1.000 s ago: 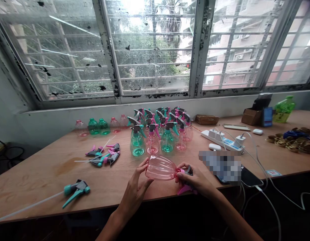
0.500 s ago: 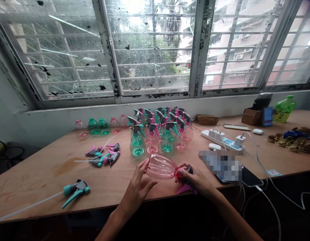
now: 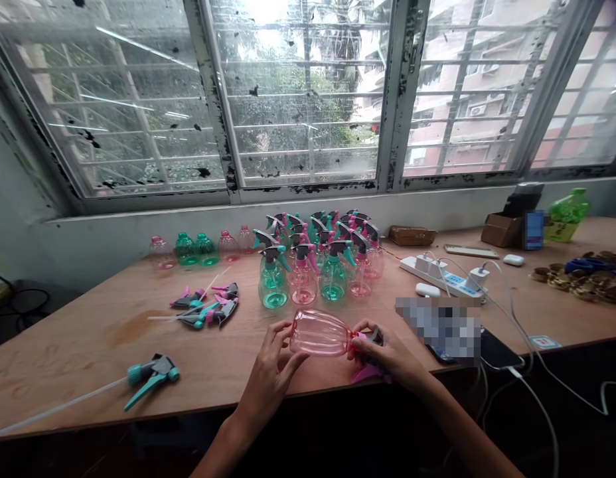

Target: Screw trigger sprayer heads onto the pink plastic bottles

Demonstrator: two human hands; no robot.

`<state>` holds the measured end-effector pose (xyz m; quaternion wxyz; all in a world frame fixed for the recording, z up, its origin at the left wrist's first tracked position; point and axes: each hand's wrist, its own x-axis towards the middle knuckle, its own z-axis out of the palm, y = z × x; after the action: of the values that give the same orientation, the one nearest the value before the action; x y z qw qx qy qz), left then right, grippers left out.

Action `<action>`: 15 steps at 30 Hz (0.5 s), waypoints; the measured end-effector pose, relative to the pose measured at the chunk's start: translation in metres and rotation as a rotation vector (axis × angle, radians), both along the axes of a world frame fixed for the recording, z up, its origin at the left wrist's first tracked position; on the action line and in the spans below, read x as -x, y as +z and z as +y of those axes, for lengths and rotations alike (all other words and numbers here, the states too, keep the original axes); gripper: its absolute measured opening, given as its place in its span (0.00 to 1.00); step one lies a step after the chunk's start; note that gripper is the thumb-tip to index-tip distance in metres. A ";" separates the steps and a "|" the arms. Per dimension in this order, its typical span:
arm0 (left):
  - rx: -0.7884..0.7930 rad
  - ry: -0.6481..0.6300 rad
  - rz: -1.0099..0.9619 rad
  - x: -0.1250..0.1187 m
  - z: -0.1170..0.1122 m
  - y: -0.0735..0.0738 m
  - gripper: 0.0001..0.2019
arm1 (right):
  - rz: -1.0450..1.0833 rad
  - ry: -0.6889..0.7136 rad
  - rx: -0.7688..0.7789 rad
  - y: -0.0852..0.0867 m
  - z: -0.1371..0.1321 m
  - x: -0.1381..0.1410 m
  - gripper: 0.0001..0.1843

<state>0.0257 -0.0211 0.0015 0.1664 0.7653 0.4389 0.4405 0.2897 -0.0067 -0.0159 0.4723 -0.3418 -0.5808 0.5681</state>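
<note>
A clear pink bottle (image 3: 320,333) lies on its side in midair between two bare hands at the near edge of a wooden table (image 3: 89,345), its base to the left and its neck to the right. The left hand (image 3: 268,372) grips the base, fingers at its end and thumb below. The right hand (image 3: 395,358) is clenched around a pink-and-gray spray head (image 3: 372,375) at the neck, its fingers hiding much of the joint.

Just beyond the pink bottle stands a cluster of spray bottles (image 3: 332,279), green and pink, topped with teal or pink triggers. To the bottle's left lie a small heap of loose spray heads (image 3: 208,311) and, nearer the edge, a single teal spray head (image 3: 156,377) with its tube outstretched. Farther beyond the bottle, to its left, five open-necked bottles (image 3: 186,249) line the wall. To the bottle's right are a black phone (image 3: 500,348) on a cable and, farther back, a white power strip (image 3: 445,279).
</note>
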 end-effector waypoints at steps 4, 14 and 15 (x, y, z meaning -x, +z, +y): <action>0.025 -0.036 0.027 0.001 0.001 -0.003 0.15 | -0.021 -0.006 -0.001 -0.001 0.000 -0.001 0.22; -0.049 -0.111 0.019 0.006 0.009 -0.014 0.21 | 0.026 0.031 -0.012 -0.001 0.001 -0.001 0.20; -0.038 -0.108 0.016 0.006 0.008 -0.012 0.21 | 0.031 0.032 -0.009 -0.001 0.001 -0.001 0.20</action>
<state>0.0200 -0.0131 -0.0102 0.1719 0.7943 0.3900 0.4329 0.2911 -0.0062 -0.0170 0.4734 -0.3215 -0.5814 0.5784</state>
